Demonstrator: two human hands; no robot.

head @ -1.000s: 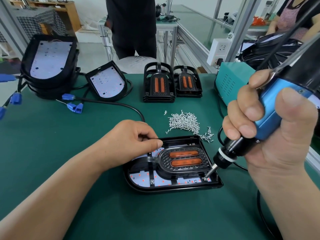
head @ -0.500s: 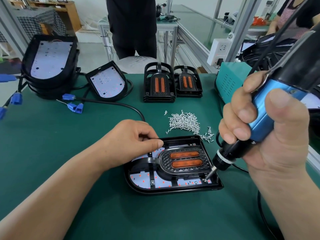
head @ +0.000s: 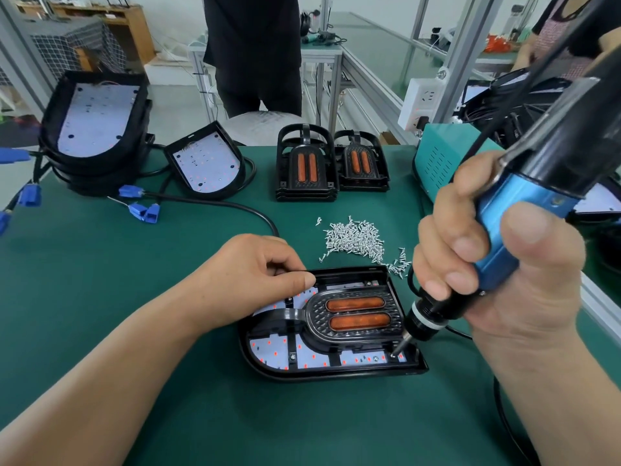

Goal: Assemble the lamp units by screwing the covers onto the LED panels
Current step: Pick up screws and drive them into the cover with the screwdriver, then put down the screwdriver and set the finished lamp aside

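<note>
Grips blue screwdriver (head: 524, 210) in right hand (head: 504, 264), fingers clamped round the barrel, bit tip on a screw (head: 393, 355) at the near right corner of the black housing (head: 332, 374). Pinches housing's far rim with left hand (head: 248, 280), fingers curled. Inside housing, near the bench (head: 100, 280) front: white LED panel (head: 272, 348), cover (head: 356, 312) seated on top. Behind, loose screws (head: 359, 240) heaped.

My surface (head: 100, 297): green mat. Ahead of me: aluminium frame posts (head: 472, 45), white socket block (head: 420, 99), wooden cabinet (head: 131, 25), pale floor (head: 174, 95).
</note>
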